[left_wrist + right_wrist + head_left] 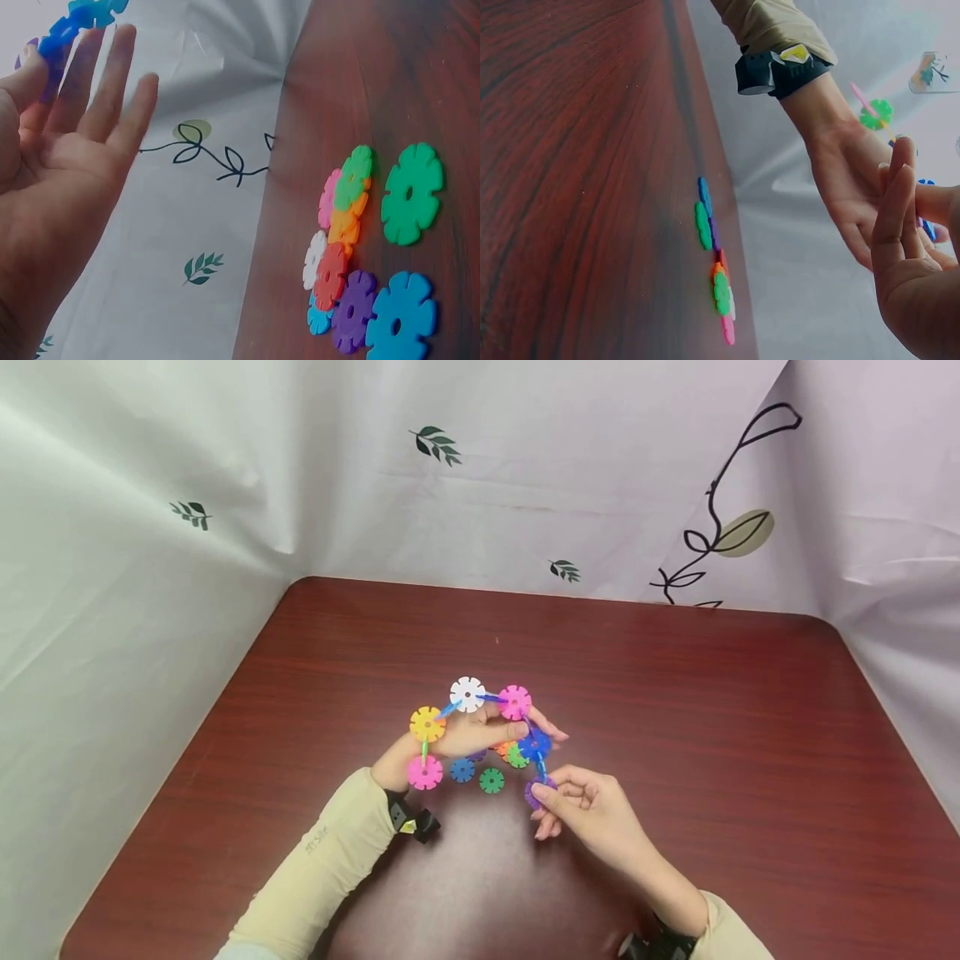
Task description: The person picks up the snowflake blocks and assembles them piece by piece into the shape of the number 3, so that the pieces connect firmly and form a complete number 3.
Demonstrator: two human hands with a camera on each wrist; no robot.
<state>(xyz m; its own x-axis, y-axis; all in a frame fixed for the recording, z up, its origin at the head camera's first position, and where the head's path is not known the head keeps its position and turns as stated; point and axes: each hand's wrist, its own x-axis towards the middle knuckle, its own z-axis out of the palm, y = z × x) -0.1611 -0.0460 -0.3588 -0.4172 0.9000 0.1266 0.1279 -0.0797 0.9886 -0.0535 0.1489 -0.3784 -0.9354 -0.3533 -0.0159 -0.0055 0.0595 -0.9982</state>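
Note:
A curved chain of slotted plastic snowflake discs hangs above the table. It runs from a pink disc (424,772) through a yellow disc (427,724), a white disc (467,694) and another pink disc (514,702), joined by edge-on discs, to a blue disc (534,745) and a purple disc (531,795). My left hand (465,737) pinches the chain near the blue disc with thumb and forefinger; its other fingers are extended in the left wrist view. The right hand (596,814) pinches the purple end disc between thumb and fingers, which partly cover it.
Several loose discs lie on the brown table (712,718) beneath the chain, including a blue one (462,770), a green one (492,780) and a light green one (517,756). Some overlap in the left wrist view. White patterned cloth (495,518) hangs around the table.

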